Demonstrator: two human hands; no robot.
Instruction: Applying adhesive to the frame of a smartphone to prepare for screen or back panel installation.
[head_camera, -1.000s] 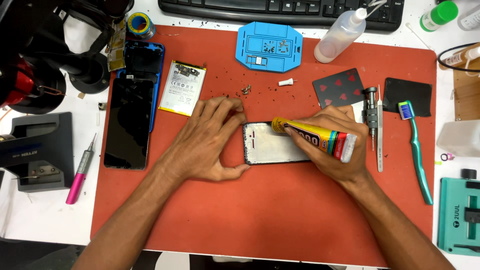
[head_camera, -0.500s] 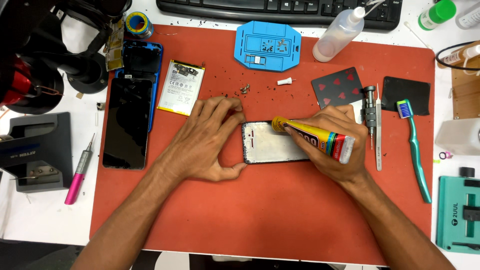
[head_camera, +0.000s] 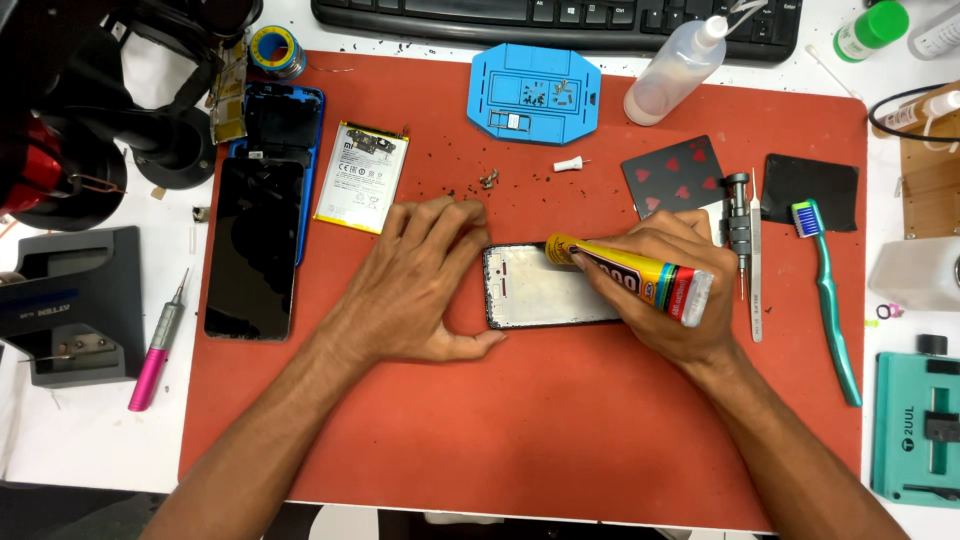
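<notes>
With the left hand (head_camera: 415, 285) pressed flat, steadying the phone frame (head_camera: 545, 287) at the red mat's (head_camera: 520, 430) centre, the right hand (head_camera: 660, 300), clamped on the glue tube (head_camera: 630, 275), applies adhesive along the frame's top edge, apparently requiring steady nozzle travel.

Scene evenly and brightly lit from overhead. Soft, short shadows cast beneath left hand (head_camera: 415, 285) and right hand (head_camera: 660, 290) onto matte red rubber work mat (head_camera: 520, 430). Faint sheen noted on glossy black glass phone screen (head_camera: 252, 248). Focus sharp throughout. Top-left corner underexposed. Slight wide-angle bending observed at edges.
</notes>
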